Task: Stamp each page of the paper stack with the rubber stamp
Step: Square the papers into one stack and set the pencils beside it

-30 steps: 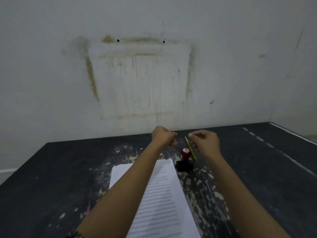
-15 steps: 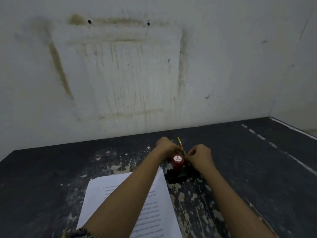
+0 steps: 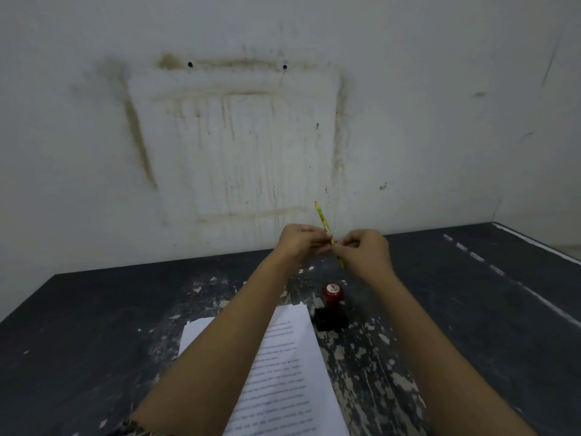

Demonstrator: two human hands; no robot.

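1. Both hands up above the table point(image 3: 94, 309), close together: left hand point(image 3: 301, 242) and right hand point(image 3: 364, 251) pinched a thin yellow-green pencil point(image 3: 323, 220), tip tilted up toward the wall point(image 3: 251, 136).
2. Stood alone on the table, under the hands, touched by neither: rubber stamp point(image 3: 331, 308), red top, black base.
3. Lay just left of the stamp, partly hidden by the left arm: paper stack point(image 3: 289, 372), printed lines on top.

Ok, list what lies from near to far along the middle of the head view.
Paper stack → rubber stamp → the left hand and right hand, level with each other, holding the pencil → stained wall.
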